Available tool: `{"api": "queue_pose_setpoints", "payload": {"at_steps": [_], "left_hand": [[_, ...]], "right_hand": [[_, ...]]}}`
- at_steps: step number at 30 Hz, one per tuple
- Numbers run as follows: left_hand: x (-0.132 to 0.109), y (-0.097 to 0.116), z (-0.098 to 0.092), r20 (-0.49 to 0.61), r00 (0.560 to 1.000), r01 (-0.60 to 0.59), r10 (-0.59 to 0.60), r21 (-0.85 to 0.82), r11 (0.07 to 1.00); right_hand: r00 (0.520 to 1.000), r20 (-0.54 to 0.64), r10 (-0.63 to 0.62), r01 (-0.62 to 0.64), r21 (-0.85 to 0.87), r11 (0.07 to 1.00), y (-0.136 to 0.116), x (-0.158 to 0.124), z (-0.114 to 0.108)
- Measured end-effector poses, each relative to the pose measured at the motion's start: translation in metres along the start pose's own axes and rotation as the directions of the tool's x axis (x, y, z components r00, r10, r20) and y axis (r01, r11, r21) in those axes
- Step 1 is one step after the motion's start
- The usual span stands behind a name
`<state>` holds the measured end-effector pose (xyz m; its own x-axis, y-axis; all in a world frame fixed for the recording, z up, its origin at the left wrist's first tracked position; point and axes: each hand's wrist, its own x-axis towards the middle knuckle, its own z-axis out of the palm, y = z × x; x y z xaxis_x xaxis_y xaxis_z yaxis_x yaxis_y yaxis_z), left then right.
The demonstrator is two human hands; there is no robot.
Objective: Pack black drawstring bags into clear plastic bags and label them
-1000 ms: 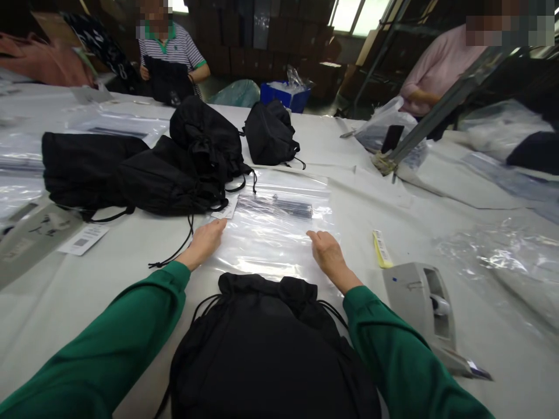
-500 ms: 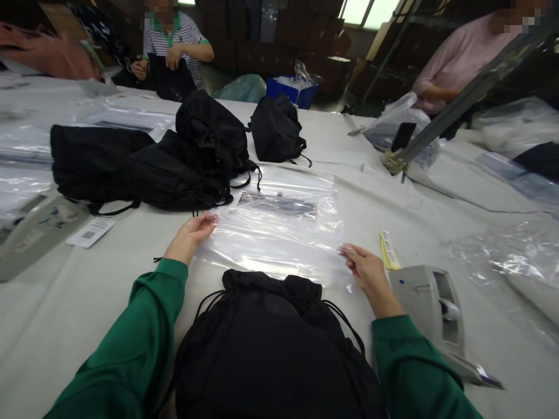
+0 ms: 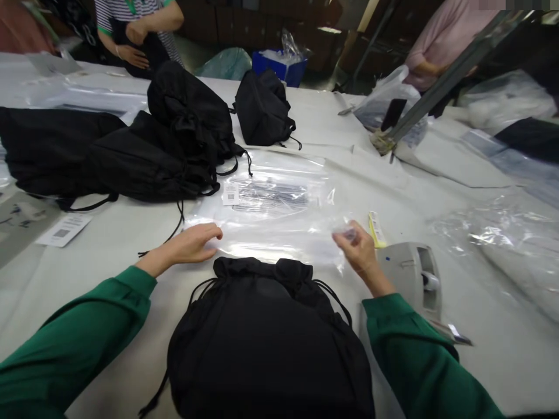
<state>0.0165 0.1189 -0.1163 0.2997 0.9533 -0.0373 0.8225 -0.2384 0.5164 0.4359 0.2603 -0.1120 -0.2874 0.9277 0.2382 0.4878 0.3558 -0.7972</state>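
A clear plastic bag [image 3: 279, 230] lies flat on the table, with a printed patch and a white label near its far part. My right hand [image 3: 357, 250] pinches the bag's near right corner, where the film bunches at the fingertips. At its near left edge is my left hand [image 3: 190, 244], thumb and fingers apart; whether the fingertips touch the film I cannot tell. Between my forearms, closest to me, rests a full black drawstring backpack [image 3: 271, 343], its gathered mouth towards the plastic bag and its cords hanging at both sides.
More black backpacks [image 3: 144, 154] are heaped at the left, and another black backpack [image 3: 262, 110] stands farther back. A grey tape dispenser [image 3: 402, 273] and a yellow-edged label strip [image 3: 375, 228] lie right. A metal post [image 3: 437, 87] slants there. Two people are across the table.
My left hand has let go of the bag's left edge and its fingers have spread. The right hand still pinches the film. The whole view has tilted down and shifted.
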Motion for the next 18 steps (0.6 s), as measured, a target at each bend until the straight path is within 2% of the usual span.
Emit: {"api": "queue_pose_setpoints", "payload": {"at_steps": [1,3,7,10,13,15,18], "left_hand": [[-0.003,0.000,0.007,0.046,0.999,-0.010,0.007,0.069,0.998],[-0.011,0.001,0.024,0.099,0.994,0.026,-0.040,0.132,0.991],[-0.033,0.009,0.050,0.065,0.981,0.175,-0.184,0.127,0.976],[-0.046,0.019,0.056,0.045,0.963,0.262,-0.266,0.080,0.962],[-0.055,0.027,0.057,0.032,0.943,0.331,-0.331,0.000,0.943],[-0.060,0.032,0.056,0.039,0.927,0.375,-0.373,-0.097,0.922],[-0.071,0.038,0.055,0.106,0.912,0.409,-0.396,-0.301,0.862]], "right_hand": [[0.998,0.054,-0.038,0.043,-0.091,0.995,0.000,-0.009,0.002],[0.987,0.153,-0.038,0.058,-0.129,0.990,0.002,-0.033,0.008],[0.963,0.268,0.013,0.033,-0.167,0.985,0.003,-0.087,0.017],[0.947,0.310,0.083,-0.033,-0.163,0.986,-0.006,-0.115,0.019],[0.913,0.390,0.123,-0.081,-0.121,0.989,-0.022,-0.128,0.016],[0.877,0.444,0.186,-0.181,-0.056,0.982,-0.036,-0.132,0.010],[0.796,0.461,0.393,-0.477,0.076,0.876,-0.054,-0.130,-0.003]]}}
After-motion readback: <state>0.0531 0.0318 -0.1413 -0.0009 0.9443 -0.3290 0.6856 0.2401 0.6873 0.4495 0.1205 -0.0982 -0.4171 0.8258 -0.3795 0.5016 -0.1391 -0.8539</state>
